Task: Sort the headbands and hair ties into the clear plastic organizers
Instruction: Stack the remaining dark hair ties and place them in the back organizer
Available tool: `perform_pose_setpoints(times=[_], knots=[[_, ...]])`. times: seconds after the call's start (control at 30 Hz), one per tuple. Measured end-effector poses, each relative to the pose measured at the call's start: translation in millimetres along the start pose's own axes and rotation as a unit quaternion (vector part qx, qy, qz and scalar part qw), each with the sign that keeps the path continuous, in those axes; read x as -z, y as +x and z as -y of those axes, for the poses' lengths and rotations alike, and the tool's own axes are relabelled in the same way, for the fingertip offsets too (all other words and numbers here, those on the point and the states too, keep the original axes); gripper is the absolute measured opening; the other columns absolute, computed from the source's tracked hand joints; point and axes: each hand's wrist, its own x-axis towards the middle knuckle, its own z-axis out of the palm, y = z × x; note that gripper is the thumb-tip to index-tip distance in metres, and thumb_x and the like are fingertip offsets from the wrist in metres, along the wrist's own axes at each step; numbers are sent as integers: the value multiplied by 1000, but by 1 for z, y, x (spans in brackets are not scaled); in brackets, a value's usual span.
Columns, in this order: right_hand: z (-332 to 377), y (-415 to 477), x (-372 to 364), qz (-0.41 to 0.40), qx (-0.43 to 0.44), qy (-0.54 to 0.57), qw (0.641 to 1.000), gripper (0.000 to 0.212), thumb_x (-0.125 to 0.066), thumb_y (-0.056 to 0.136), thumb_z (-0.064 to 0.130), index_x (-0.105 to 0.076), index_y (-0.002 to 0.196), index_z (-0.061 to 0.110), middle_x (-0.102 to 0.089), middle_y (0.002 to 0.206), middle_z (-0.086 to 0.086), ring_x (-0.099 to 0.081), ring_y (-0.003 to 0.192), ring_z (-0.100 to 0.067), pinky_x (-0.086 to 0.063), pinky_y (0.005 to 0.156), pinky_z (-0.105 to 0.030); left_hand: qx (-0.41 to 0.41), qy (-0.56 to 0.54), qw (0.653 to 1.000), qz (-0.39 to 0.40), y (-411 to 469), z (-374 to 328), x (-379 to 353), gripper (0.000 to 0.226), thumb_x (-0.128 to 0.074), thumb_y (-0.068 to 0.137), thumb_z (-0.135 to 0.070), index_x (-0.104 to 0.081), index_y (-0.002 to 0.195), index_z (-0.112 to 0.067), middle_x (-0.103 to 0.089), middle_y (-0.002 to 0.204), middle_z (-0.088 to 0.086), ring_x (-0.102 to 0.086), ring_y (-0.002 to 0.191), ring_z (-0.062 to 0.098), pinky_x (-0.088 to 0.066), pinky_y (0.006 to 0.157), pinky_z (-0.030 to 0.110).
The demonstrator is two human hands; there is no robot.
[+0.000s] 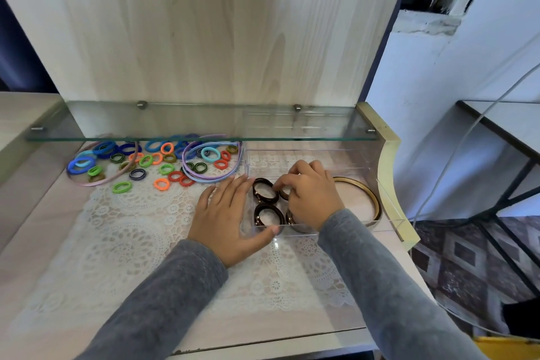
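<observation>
Organizer (350, 164) sits centre right on the lace mat (131, 228). The left hand (225, 219) lies flat, fingers straight, against its left wall, while the right hand (312, 199) reaches inside, fingertips pinching a brown tie (284, 193). Coloured ties (167, 168) and headbands (201, 180) lie upper left, under the glass shelf (175, 123).

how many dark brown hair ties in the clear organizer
4 dark brown hair ties: two uncovered at the organizer's left, two partly under the right hand; more may be hidden beneath it.

a home: wooden vanity (204, 38) with glass shelf (201, 123), lace mat (131, 228).
</observation>
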Motion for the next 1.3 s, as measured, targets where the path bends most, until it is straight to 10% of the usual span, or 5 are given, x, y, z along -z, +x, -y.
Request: perform_pose_setpoints(times=[0.8, 1.3], knots=[[31, 20, -13, 48, 24, -77, 996, 33, -46, 85, 16, -64, 110, 28, -48, 116, 2, -34, 109, -23, -29, 92, -36, -6, -12, 1000, 9, 0, -1, -2, 105, -28, 70, -85, -4, 152, -24, -10, 159, -10, -4, 147, 9, 4, 119, 38], [-30, -14, -6, -139, -82, 135, 978, 36, -48, 77, -3, -65, 105, 14, -60, 95, 1, -53, 93, -20, -47, 83, -41, 7, 8, 1000, 24, -2, -4, 4, 104, -28, 73, -86, -1, 152, -23, -12, 159, -8, -3, 146, 7, 10, 118, 35]])
